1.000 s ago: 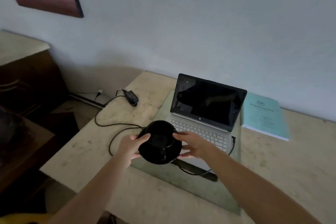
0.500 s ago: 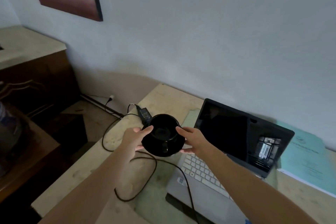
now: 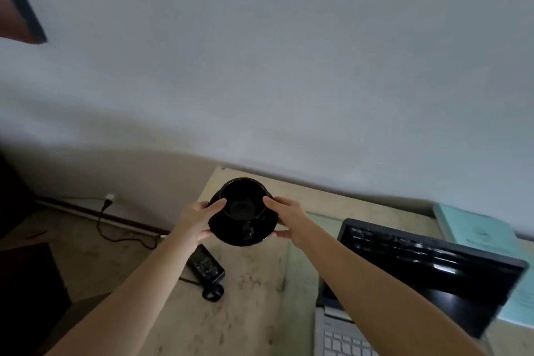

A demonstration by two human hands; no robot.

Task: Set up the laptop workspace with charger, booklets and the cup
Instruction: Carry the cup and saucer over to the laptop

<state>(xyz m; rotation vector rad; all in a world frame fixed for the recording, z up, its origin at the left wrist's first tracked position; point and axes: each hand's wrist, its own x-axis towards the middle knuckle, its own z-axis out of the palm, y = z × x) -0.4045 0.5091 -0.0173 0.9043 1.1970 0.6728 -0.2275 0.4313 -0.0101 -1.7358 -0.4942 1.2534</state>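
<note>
A black cup (image 3: 243, 196) rests on a black saucer (image 3: 261, 233). I hold the pair above the far left corner of the beige table (image 3: 254, 283). My left hand (image 3: 196, 218) grips the saucer's left side, thumb on the cup's rim. My right hand (image 3: 284, 218) grips the right side the same way. The open laptop (image 3: 419, 266) stands at the right with its screen dark. The black charger brick (image 3: 205, 264) lies on the table under my left forearm. A light blue booklet (image 3: 476, 230) lies behind the laptop by the wall.
The charger's cable (image 3: 115, 233) runs off the table's left edge down to a plug (image 3: 109, 198) by the wall. A grey wall stands close behind the table. Dark furniture (image 3: 26, 283) fills the lower left. A picture frame's corner (image 3: 20, 9) hangs at upper left.
Both hands have carried the cup and saucer from beside the laptop keyboard away from me, toward the table's far left corner. The view has shifted forward and left.
</note>
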